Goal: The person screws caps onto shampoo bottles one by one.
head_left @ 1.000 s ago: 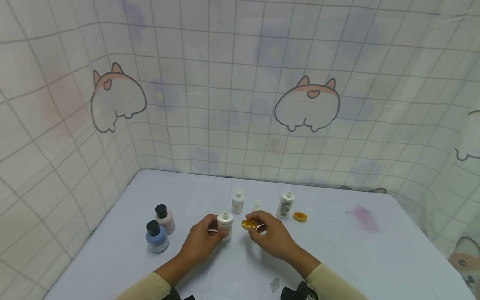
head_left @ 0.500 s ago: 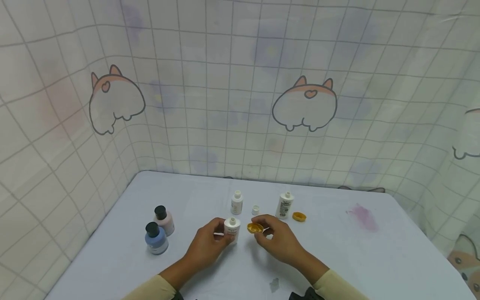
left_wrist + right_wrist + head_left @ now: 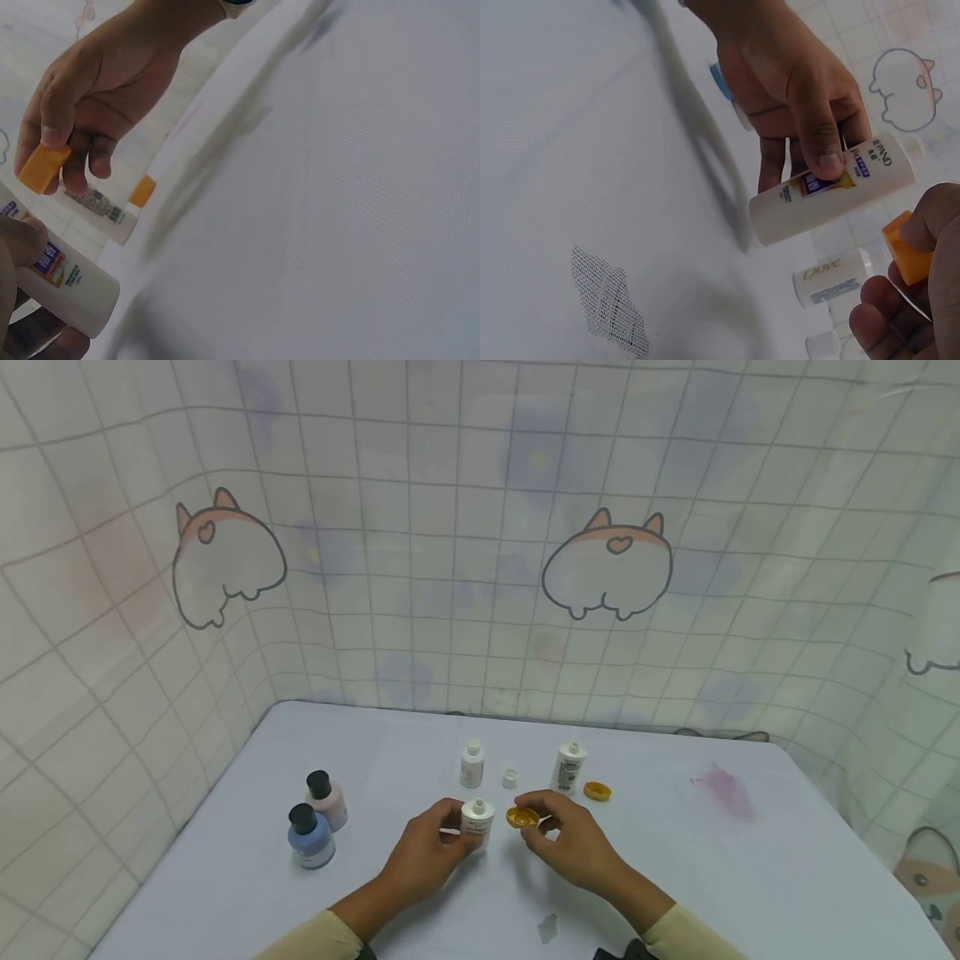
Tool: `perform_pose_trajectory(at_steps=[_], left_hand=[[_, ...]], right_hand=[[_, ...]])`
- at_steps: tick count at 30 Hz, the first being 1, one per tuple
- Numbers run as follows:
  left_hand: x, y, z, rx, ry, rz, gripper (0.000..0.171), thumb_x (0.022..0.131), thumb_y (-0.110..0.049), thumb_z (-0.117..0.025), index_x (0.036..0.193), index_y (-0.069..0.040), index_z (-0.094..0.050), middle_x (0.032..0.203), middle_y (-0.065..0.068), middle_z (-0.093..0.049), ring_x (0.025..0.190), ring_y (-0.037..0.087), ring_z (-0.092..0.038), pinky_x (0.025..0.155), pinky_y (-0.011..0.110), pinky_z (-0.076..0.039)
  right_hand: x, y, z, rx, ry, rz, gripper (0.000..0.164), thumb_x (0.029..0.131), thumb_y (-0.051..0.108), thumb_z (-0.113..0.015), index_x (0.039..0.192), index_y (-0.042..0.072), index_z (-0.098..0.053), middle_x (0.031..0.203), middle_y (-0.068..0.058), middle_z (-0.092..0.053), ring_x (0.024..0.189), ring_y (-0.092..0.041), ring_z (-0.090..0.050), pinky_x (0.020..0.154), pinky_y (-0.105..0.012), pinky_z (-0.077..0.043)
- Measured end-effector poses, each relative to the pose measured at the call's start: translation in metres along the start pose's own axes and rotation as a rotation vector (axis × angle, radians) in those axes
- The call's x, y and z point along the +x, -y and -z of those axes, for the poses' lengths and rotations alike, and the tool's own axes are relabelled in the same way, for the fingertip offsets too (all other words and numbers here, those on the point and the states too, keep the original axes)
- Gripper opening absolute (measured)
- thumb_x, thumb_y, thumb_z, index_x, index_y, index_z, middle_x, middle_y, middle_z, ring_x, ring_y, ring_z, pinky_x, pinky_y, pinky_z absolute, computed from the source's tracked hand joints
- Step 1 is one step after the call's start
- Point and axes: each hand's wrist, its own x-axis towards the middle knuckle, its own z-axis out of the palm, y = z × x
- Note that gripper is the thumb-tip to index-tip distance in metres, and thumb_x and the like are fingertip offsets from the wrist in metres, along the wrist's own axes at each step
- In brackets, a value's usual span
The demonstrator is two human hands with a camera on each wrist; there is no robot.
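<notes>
My left hand (image 3: 426, 852) grips a white bottle (image 3: 477, 820) with a bare narrow neck, upright over the table. A purple and yellow label shows on that bottle (image 3: 832, 187) in the right wrist view, the thumb pressing beside it. My right hand (image 3: 573, 843) pinches a yellow-orange cap (image 3: 522, 817) between thumb and fingers, its hollow side turned up. The cap (image 3: 45, 166) is apart from the bottle, a short gap to its right in the head view. In the left wrist view, the right hand's other fingers hang loosely curled.
Behind the hands stand a small white bottle (image 3: 472, 765) and a white printed bottle (image 3: 568, 768), both uncapped. A white cap (image 3: 510, 778) and a second yellow cap (image 3: 597, 791) lie nearby. Blue (image 3: 311, 839) and pink (image 3: 327, 803) black-capped bottles stand at left.
Both hands have moved a little to the right and slightly nearer, carrying the bottle and the yellow cap. The white cap behind the right hand has come fully into view.
</notes>
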Motion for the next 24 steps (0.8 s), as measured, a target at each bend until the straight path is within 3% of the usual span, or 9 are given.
perform_pose_trajectory(at_steps=[24], left_hand=[[-0.002, -0.0068, -0.0092, -0.024, 0.019, -0.017, 0.037, 0.091, -0.019, -0.081, 0.122, -0.013, -0.064, 0.115, 0.002, -0.07, 0.105, 0.016, -0.067, 0.087, 0.029, -0.059]], right_hand=[[-0.0086, 0.0044, 0.006, 0.026, 0.014, 0.022, 0.037, 0.091, 0.003, -0.075, 0.125, 0.012, -0.066, 0.116, 0.009, -0.068, 0.103, -0.012, -0.064, 0.082, -0.027, -0.058]])
